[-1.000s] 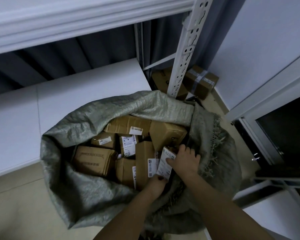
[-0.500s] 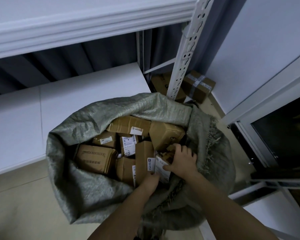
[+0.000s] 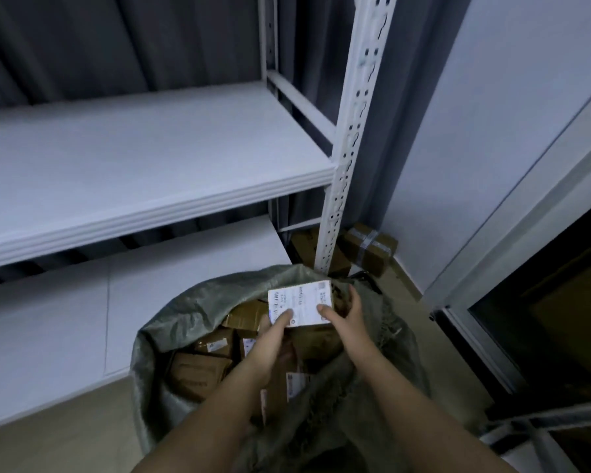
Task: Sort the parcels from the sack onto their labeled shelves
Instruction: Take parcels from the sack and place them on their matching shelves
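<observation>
A small parcel (image 3: 302, 300) with a white label facing up is held above the open grey-green sack (image 3: 191, 312). My left hand (image 3: 273, 339) grips its near left corner, thumb on the label. My right hand (image 3: 347, 315) holds its right edge, thumb on the label and fingers under the box. Several brown cardboard parcels (image 3: 198, 373) with white stickers lie inside the sack below my forearms.
A white metal rack stands behind the sack, with an upper shelf (image 3: 144, 179), a lower shelf (image 3: 65, 329) and a perforated upright (image 3: 350, 131). Two taped cardboard boxes (image 3: 372, 247) sit on the floor by the wall. A dark framed door (image 3: 543, 302) is on the right.
Both hands lifted the labeled parcel out of the sack and turned its label upward. The view tilted up, bringing the upper shelf into sight.
</observation>
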The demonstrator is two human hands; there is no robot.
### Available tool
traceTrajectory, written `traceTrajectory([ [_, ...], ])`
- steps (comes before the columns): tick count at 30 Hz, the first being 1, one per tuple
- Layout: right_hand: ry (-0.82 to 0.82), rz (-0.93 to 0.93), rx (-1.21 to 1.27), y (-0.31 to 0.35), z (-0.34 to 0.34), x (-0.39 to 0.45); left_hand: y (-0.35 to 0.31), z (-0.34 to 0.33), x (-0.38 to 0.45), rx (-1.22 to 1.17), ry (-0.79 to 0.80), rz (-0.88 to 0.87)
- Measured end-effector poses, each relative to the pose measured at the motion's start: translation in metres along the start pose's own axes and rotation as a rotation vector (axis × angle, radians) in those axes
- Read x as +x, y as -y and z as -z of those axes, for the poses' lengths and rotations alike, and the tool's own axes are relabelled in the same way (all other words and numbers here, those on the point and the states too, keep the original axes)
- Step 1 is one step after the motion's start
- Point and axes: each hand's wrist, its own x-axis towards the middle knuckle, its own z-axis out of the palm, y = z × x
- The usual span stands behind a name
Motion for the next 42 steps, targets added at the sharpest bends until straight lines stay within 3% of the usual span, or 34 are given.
traceTrajectory([
  [5,0.137,-0.090,0.205,0.050,0.016,-0.020,-0.051,0.003,-0.024,-0.035,-0.087,-0.111],
  [9,0.211,-0.196,0.327,0.074,0.026,-0.038,-0.068,-0.008,-0.038,-0.009,-0.069,-0.144],
  [19,0.328,-0.176,0.560,0.092,0.049,-0.087,-0.077,-0.031,-0.094,0.139,0.288,-0.173],
  [27,0.174,-0.023,0.547,0.081,0.063,-0.181,-0.053,-0.033,-0.167,0.165,0.403,-0.290],
  [31,0.001,-0.002,0.551,0.044,0.058,-0.244,-0.015,-0.028,-0.207,0.146,0.479,-0.269],
  [35,-0.134,0.000,0.579,0.000,0.058,-0.313,0.033,-0.031,-0.246,0.273,0.562,-0.203],
  [42,-0.347,0.005,0.556,-0.053,0.105,-0.420,0.099,-0.077,-0.317,0.404,0.640,-0.169],
])
